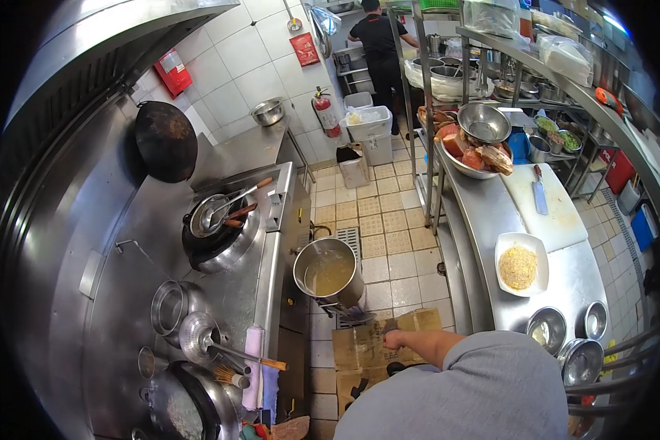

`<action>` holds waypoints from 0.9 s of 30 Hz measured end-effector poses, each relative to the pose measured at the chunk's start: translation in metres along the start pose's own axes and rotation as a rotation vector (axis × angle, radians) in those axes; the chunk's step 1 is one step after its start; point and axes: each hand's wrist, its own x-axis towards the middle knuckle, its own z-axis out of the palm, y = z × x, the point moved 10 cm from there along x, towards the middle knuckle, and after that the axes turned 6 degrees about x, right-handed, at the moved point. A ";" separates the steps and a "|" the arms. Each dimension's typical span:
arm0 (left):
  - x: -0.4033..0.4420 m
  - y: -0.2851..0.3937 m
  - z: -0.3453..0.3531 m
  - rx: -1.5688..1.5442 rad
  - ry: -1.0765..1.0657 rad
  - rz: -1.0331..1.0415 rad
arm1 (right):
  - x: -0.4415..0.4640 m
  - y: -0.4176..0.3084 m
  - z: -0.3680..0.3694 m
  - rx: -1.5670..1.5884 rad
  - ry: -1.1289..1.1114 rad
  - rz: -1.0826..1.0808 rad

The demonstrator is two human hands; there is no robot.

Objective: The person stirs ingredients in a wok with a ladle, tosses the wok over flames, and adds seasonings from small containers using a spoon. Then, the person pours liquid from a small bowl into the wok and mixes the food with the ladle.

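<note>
My right hand [394, 339] is closed, with the forearm reaching leftward out of a grey sleeve. A small dark grey shape shows at its knuckles, and I cannot make out whether the hand holds it. Below the hand, flattened cardboard [356, 349] lies on the floor with dark shoes on it. Just beyond stands a tall metal stockpot [328, 273] of cloudy yellowish liquid. My left hand is out of view. At the bottom edge lies a reddish-brown thing [291, 428] that I cannot identify.
Left, the range holds woks, a strainer ladle [198, 336] and towels [254, 359]. Right, a steel counter [484, 220] carries a cleaver [540, 192], a square bowl [541, 281] of yellow crumbly food and metal bowls. A co-worker [381, 51] stands at the far end, beyond bins [370, 136].
</note>
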 end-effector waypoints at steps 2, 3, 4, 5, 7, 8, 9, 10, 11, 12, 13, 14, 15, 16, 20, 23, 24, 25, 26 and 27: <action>0.003 0.009 0.005 0.000 -0.015 0.011 | 0.003 -0.007 0.010 -0.298 -0.041 -0.164; 0.004 0.012 0.007 0.001 -0.023 0.016 | 0.001 0.002 0.015 -0.297 -0.048 -0.163; 0.005 0.015 0.009 0.001 -0.031 0.024 | -0.014 0.006 0.004 -0.216 -0.027 -0.110; 0.006 0.019 0.010 0.001 -0.035 0.029 | -0.020 0.013 -0.002 -0.134 -0.001 -0.059; 0.009 0.027 0.011 0.006 -0.049 0.043 | -0.032 0.033 -0.009 0.040 0.024 0.036; 0.010 0.029 0.011 0.009 -0.052 0.044 | -0.037 0.048 -0.008 0.211 0.042 0.135; 0.011 0.031 0.012 0.012 -0.057 0.048 | -0.042 0.060 -0.005 0.276 0.045 0.197; 0.013 0.033 0.013 0.015 -0.064 0.049 | -0.046 0.065 -0.004 0.259 0.036 0.220; 0.014 0.033 0.014 0.014 -0.067 0.048 | -0.050 0.069 -0.002 0.239 0.027 0.234; 0.014 0.033 0.015 0.013 -0.068 0.045 | -0.052 0.071 -0.001 0.218 0.020 0.232; 0.014 0.032 0.016 0.011 -0.071 0.043 | -0.053 0.072 0.001 0.195 0.008 0.223; 0.014 0.030 0.017 0.006 -0.072 0.038 | -0.053 0.073 0.005 0.172 -0.008 0.215; 0.014 0.029 0.017 0.004 -0.071 0.035 | -0.053 0.072 0.009 0.145 -0.023 0.202; 0.014 0.027 0.016 -0.001 -0.072 0.029 | -0.050 0.072 0.014 0.105 -0.040 0.178; 0.013 0.022 0.013 -0.022 -0.069 0.021 | -0.035 0.058 0.028 -0.066 -0.112 0.054; 0.008 0.016 0.012 -0.043 -0.059 0.011 | -0.026 0.044 0.027 -0.042 -0.071 0.031; 0.006 0.012 0.011 -0.052 -0.053 0.003 | -0.022 0.037 0.025 -0.029 -0.049 0.021; 0.005 0.011 0.011 -0.060 -0.050 0.001 | -0.020 0.028 0.019 -0.012 -0.022 0.013; 0.005 0.009 0.011 -0.066 -0.046 -0.007 | -0.020 0.021 0.012 0.009 0.008 0.010; 0.003 0.008 0.010 -0.070 -0.044 -0.010 | -0.020 0.015 0.008 0.008 0.010 0.011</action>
